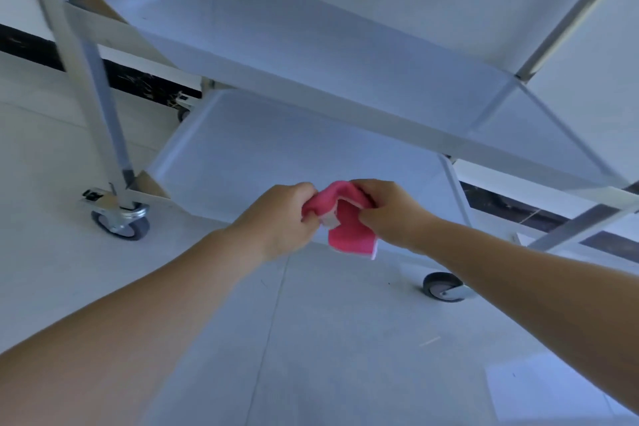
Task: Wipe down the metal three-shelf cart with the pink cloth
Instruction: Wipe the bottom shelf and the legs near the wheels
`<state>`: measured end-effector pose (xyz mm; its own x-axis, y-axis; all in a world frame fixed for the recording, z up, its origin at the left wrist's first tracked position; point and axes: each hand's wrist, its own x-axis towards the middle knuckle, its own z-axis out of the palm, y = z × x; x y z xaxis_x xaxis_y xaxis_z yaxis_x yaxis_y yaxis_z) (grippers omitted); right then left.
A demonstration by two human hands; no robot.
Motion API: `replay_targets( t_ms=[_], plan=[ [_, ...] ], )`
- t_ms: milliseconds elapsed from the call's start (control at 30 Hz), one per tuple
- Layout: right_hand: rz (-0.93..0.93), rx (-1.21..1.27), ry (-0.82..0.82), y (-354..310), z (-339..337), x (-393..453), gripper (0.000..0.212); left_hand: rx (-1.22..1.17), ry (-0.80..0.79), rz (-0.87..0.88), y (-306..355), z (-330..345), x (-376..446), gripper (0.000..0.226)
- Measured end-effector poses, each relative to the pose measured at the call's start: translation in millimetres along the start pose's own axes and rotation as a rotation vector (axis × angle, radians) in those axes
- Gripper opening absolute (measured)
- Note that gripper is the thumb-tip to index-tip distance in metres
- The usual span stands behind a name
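Floor [311, 339]: pale grey tiles, smooth, slight sheen; dark band along the wall base behind.
Cart [114, 34]: metal, shiny, tray-style shelves w/ raised rims; long axis runs upper left to lower right, tilted in this wide view.
Middle shelf [294, 45]: flat, bare, matte-bright.
Bottom shelf [276, 156]: same tray shape, directly below; hands in front of its near edge.
Casters [121, 220]: grey wheels on the floor, left one w/ a brake tab.
Pink cloth [349, 228]: bunched, soft, pale trim; loose end hangs down, off the shelf, between both hands.
Left hand [280, 218]: fist closed on cloth's left part.
Right hand [390, 211]: fingers pinched on its right part.
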<state>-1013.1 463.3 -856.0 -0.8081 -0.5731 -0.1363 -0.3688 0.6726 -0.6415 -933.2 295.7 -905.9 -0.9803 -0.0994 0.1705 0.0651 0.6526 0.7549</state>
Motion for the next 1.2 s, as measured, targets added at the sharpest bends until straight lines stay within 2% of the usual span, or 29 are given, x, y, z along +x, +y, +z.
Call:
replay_targets(
  t_ms=[133, 267, 400, 500, 600, 700, 833, 1000, 1067, 1100, 1133, 1200],
  plan=[
    [0.123, -0.129, 0.082, 61, -24, -5, 0.049, 0.021, 0.042, -0.044, 6, 33, 28, 0.015],
    [0.160, -0.209, 0.072, 116, -46, -16, 0.037, -0.002, -0.009, -0.024, 18, 80, 55, 0.016],
    [0.158, -0.269, 0.116, 163, -64, -17, 0.033, -0.056, -0.032, -0.087, 29, 123, 80, 0.014],
    [0.178, -0.351, 0.150, 191, -77, -1, 0.025, -0.119, -0.057, -0.235, 36, 143, 100, 0.030],
    [0.226, -0.480, 0.108, 212, -87, 24, 0.020, -0.165, -0.060, -0.327, 37, 155, 111, 0.048],
    [0.265, -0.673, 0.053, 231, -89, 41, 0.041, 0.067, -0.063, -0.248, 36, 160, 108, 0.053],
    [0.216, -0.911, 0.073, 241, -83, 51, 0.065, 0.401, -0.158, -0.047, 32, 162, 97, 0.031],
    [0.274, -1.041, 0.120, 240, -80, 58, 0.070, 0.468, -0.101, -0.030, 31, 163, 97, 0.031],
    [0.199, -1.037, 0.209, 240, -79, 56, 0.060, 0.480, -0.078, -0.033, 31, 162, 98, 0.031],
    [0.082, -0.973, 0.275, 239, -77, 52, 0.049, 0.491, -0.067, -0.032, 29, 162, 98, 0.031],
    [-0.086, -0.861, 0.308, 237, -74, 46, 0.037, 0.505, -0.056, -0.027, 27, 161, 97, 0.031],
    [-0.448, -0.628, 0.182, 232, -64, 34, 0.031, 0.529, -0.046, 0.006, 22, 161, 96, 0.031]
  ],
)
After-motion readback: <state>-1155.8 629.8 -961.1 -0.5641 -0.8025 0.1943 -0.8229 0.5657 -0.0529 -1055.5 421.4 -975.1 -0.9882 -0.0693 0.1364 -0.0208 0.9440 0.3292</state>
